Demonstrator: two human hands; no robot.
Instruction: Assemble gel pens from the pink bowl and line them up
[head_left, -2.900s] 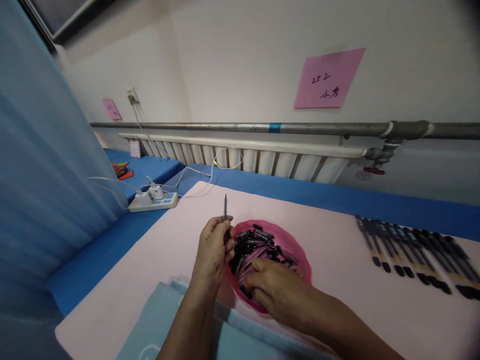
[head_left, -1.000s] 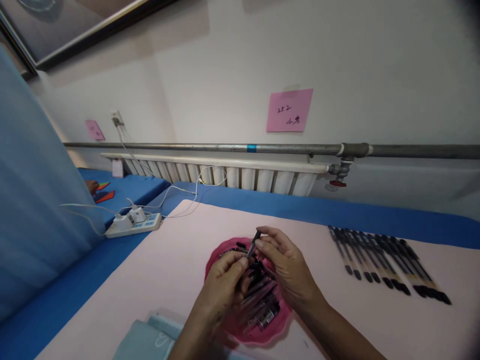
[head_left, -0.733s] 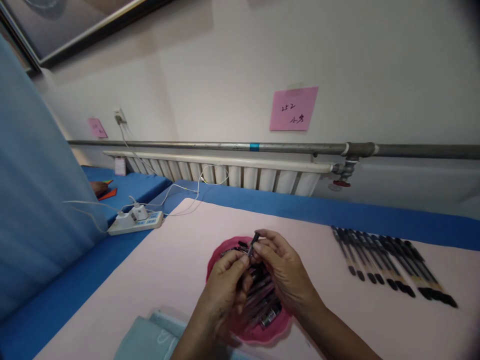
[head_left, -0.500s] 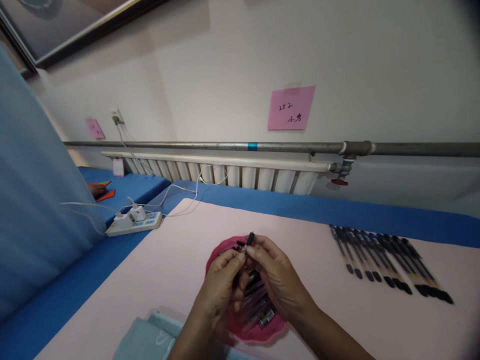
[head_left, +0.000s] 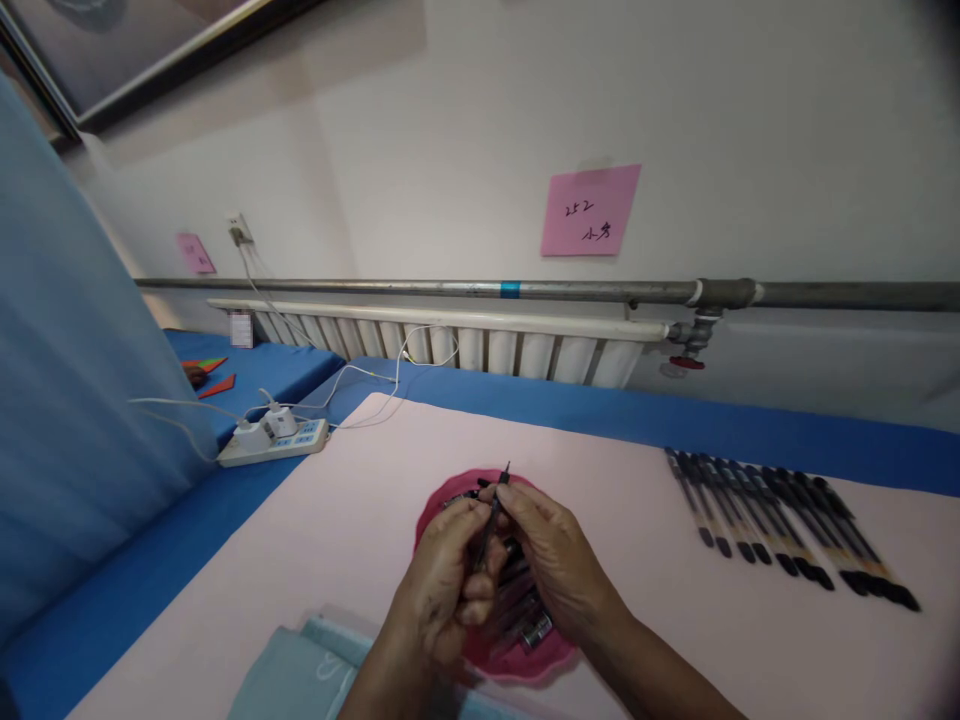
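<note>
Pink sheet: carries a row of dark pens, well right of the pink bowl. Bowl sits beneath the hands, holding loose pen parts. Probable fault: a low wrist knocks the rim, or the slim pen slips into that jumble, fingertip contact being small. Grip, as I see it: both narrow. Left hand closed round the lower barrel; right hand pinching near the thin tip, upward, tilted.
</note>
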